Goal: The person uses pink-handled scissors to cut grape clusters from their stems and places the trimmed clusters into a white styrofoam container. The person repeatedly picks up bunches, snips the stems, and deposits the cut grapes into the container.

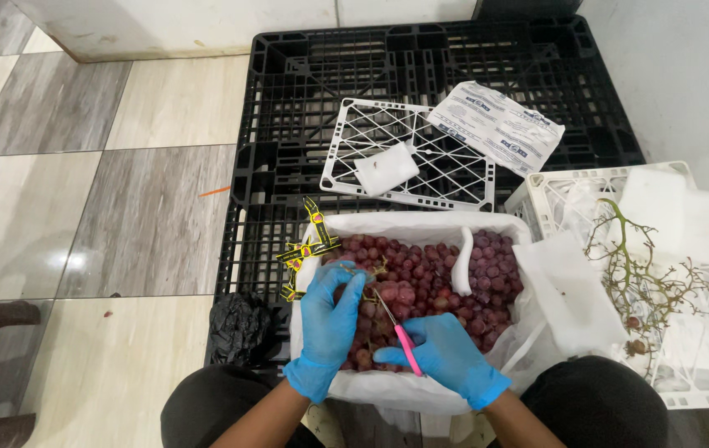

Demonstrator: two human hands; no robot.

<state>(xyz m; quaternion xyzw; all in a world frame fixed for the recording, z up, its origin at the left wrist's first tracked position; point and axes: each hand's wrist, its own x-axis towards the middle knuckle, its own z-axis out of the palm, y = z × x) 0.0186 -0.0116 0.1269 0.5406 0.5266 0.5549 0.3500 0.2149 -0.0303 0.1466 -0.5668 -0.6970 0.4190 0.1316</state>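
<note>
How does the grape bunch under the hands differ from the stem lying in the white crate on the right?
The grape bunch is packed with red grapes; the bare stem carries only a few. The bunch sits in a paper-lined box, the stem in the white crate. Both are branching grape stalks.

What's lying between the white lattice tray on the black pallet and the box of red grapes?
Head view: only bare black pallet slats separate the lattice tray from the grape box.

Two blue-gloved hands work over a lined crate (421,226) of red grapes (445,278): left hand (331,319) grips a stem, right hand (445,353) holds pink-handled scissors (404,342).
</note>
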